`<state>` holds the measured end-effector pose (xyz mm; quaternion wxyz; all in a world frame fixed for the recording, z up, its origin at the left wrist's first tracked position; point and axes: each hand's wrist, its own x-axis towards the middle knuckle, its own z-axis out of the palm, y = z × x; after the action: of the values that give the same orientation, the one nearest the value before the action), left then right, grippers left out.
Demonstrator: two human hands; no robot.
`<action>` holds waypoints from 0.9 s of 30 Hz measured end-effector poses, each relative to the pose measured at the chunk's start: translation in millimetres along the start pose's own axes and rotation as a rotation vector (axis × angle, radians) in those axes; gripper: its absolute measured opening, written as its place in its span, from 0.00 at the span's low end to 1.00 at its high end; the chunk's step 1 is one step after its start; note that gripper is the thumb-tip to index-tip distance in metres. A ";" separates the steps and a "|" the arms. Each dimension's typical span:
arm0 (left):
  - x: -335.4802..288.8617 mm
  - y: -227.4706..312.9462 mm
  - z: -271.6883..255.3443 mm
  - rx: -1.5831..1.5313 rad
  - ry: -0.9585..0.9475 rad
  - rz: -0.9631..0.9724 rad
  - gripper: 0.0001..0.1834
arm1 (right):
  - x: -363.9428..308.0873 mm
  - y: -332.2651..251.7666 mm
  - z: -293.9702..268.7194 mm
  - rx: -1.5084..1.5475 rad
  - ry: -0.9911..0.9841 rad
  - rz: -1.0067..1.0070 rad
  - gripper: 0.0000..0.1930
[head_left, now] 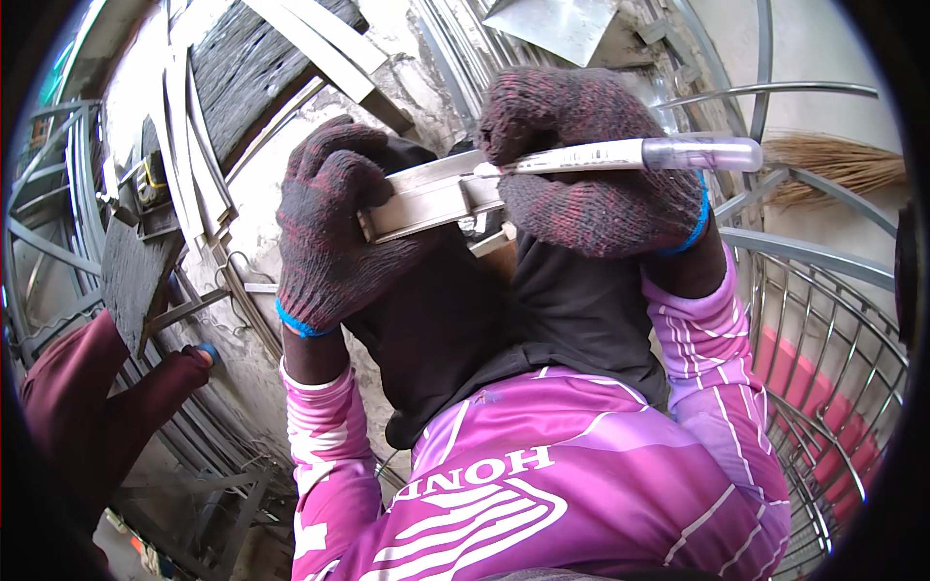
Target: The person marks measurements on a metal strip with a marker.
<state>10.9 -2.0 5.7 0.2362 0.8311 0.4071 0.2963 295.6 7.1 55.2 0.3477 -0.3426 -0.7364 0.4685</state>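
Note:
Both of my hands wear dark knitted work gloves with reddish flecks and blue cuffs. My left hand (339, 218) is closed around the left end of a short silver-white metal profile (426, 210), holding it above my lap. My right hand (591, 160) grips a white marker pen (591, 157) between thumb and fingers. Its translucent purplish end points right, and its tip lies at the right part of the profile. Whether the tip touches the metal I cannot tell. My right fingers hide part of the profile's right end.
Long metal strips (179, 126) and weathered dark boards (257, 73) lie beyond my left hand. A person's maroon clothing (82, 407) shows at the far left. On the right are a wire basket (823, 387), curved metal bars (814, 254) and a straw broom (833, 160).

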 end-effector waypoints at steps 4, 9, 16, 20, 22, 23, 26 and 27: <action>-2.7 -1.9 -2.1 -0.004 -0.036 -0.002 0.28 | -5.0 4.0 -0.1 -0.068 0.032 -0.050 0.13; 0.5 0.8 2.7 -0.006 0.005 -0.006 0.28 | -19.2 29.2 9.1 -0.006 0.176 -0.233 0.19; 0.5 2.3 2.8 -0.008 0.013 -0.006 0.28 | -6.4 9.1 -1.2 -0.173 -0.077 -0.092 0.20; 0.2 2.8 3.4 -0.039 0.022 -0.003 0.28 | -11.5 21.0 6.4 -0.178 0.045 -0.195 0.15; -0.1 1.7 2.8 -0.031 0.016 0.000 0.28 | -10.8 20.2 5.9 -0.214 0.046 -0.195 0.14; -0.2 1.2 2.5 -0.023 0.009 0.003 0.28 | -9.2 17.5 5.0 -0.160 0.022 -0.174 0.14; 0.2 1.4 1.9 -0.018 0.003 0.007 0.28 | -8.5 18.8 8.1 -0.134 0.038 -0.190 0.15; 0.2 2.2 2.0 -0.017 0.003 0.007 0.28 | -9.1 20.2 9.4 -0.162 0.077 -0.228 0.14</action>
<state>13.5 -3.3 5.8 0.2418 0.8299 0.4020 0.3020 296.1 1.9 31.7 0.3979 -0.3013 -0.7920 0.3515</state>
